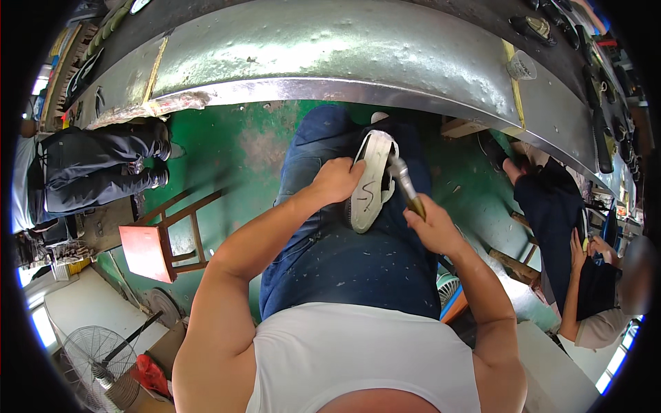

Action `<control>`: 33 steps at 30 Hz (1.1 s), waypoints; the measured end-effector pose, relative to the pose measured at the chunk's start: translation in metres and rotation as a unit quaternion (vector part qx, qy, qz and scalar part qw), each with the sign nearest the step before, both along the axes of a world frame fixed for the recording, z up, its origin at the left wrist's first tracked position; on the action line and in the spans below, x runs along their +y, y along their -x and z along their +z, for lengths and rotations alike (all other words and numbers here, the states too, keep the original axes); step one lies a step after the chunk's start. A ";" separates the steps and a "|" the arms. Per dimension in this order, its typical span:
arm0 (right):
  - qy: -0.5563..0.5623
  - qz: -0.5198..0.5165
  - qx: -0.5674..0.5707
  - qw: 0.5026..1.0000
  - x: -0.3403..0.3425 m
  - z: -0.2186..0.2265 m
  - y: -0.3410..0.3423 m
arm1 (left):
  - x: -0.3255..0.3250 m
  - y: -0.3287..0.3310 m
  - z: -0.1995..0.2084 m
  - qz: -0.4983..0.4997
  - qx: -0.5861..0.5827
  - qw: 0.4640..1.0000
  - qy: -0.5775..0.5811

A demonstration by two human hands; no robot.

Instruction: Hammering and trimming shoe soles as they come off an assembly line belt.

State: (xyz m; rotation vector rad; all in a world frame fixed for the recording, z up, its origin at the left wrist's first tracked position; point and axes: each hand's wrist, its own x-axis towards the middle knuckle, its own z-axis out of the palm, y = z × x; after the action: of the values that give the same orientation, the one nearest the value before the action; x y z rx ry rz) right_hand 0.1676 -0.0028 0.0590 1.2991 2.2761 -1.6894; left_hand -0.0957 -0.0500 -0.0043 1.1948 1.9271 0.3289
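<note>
A shoe upper on its last [372,180] lies bottom side up across my thighs, toe and heel pointing away from and toward me. Its pale bottom carries a dark handwritten mark near the end closest to me. My left hand [337,180] grips its left edge, thumb on the pale bottom and the other fingers partly hidden underneath. In my right hand [435,226] is a hammer [405,180] with a metal head and a yellowish handle. The hammer head is at the right edge of the shoe; whether it touches cannot be made out.
A metal-topped workbench [330,51] curves across the far side, with a clear cup [521,66] on its right part. A wooden stool [148,252] stands left, near a fan [100,358]. Co-workers sit left [96,168] and right [551,227]; the right one's hands hold something small.
</note>
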 end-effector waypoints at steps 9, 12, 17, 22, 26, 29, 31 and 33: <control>-0.006 0.140 -0.105 0.984 0.017 0.009 0.009 | -0.020 0.016 0.001 0.029 -0.527 0.845 0.082; -0.071 0.175 -0.032 0.982 0.024 0.009 -0.001 | -0.035 -0.005 0.015 0.004 -0.519 0.855 0.009; -0.274 0.248 -0.028 0.929 0.030 0.013 0.006 | -0.047 -0.019 -0.004 0.028 -0.456 0.889 -0.019; -0.179 0.355 -0.209 0.894 0.042 0.048 0.043 | -0.045 -0.030 -0.011 0.208 -0.673 0.710 -0.018; -0.143 0.267 -0.097 0.948 0.016 -0.004 0.031 | -0.028 -0.047 -0.017 0.397 -0.532 0.747 0.036; -0.138 0.188 -0.078 0.969 -0.013 -0.021 0.027 | -0.024 -0.049 -0.047 0.386 -0.325 0.862 -0.053; -0.128 0.189 -0.083 0.970 -0.005 -0.011 0.026 | -0.030 -0.050 -0.061 0.339 -0.257 0.900 -0.091; -0.152 0.231 -0.089 0.957 0.013 -0.008 0.018 | -0.031 -0.046 -0.062 0.259 -0.156 0.942 -0.150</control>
State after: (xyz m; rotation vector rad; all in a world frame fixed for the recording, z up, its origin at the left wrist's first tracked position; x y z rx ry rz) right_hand 0.1497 0.0100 0.0509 0.8096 2.5336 -1.0629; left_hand -0.0497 -0.0809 -0.0661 0.7338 1.9213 1.0571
